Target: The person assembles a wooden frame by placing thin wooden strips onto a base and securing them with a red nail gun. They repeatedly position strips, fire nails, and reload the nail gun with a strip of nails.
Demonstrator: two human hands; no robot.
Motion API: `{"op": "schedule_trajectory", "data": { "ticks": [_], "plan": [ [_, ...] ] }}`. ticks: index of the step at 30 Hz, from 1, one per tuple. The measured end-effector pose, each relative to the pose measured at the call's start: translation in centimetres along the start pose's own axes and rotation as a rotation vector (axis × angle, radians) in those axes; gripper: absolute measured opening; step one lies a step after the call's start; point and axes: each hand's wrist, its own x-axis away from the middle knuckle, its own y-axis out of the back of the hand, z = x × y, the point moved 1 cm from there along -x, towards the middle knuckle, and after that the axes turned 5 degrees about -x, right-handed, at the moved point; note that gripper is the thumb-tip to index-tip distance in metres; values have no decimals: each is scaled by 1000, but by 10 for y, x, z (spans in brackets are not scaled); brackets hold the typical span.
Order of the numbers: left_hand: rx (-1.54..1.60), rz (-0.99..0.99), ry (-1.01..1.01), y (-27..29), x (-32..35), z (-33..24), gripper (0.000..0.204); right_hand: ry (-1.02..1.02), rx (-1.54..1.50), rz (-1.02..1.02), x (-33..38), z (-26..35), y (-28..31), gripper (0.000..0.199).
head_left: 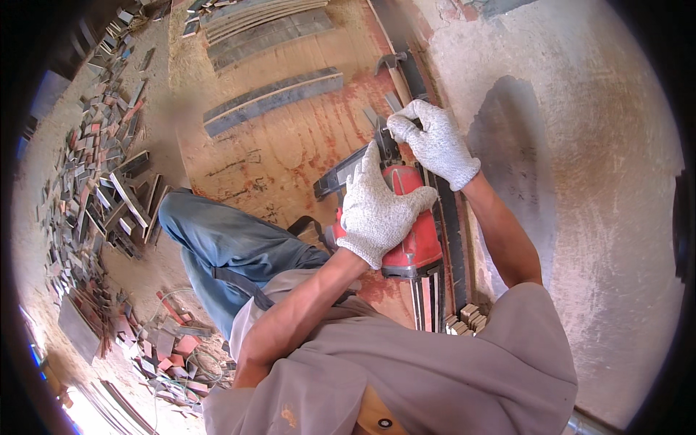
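Plywood floor: left hand clenched on red nailer, pointing away; right hand fingers pinching strip.

Speckled grey-white gloves, red power tool, blue jeans, reddish-brown board.

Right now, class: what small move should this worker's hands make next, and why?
Probably run the red power tool forward along the dark strip. The left hand already grips its body and the right hand steadies the strip just ahead, near a hammer.
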Motion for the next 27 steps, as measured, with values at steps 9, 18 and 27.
{"op": "schedule_trajectory", "data": {
  "ticks": [9, 18, 27],
  "plan": [
    [96, 21, 27, 4, -3, -8, 101, -25, -2, -12, -9, -1, -1, 21],
    [56, 11, -26, 3, -5, -13, 93, -69, 129, 8, -8, 27, 5, 22],
    [-78, -30, 14, -4, -5, -1, 105, 218, 317, 19, -13, 28, 7, 21]
  ]
}}
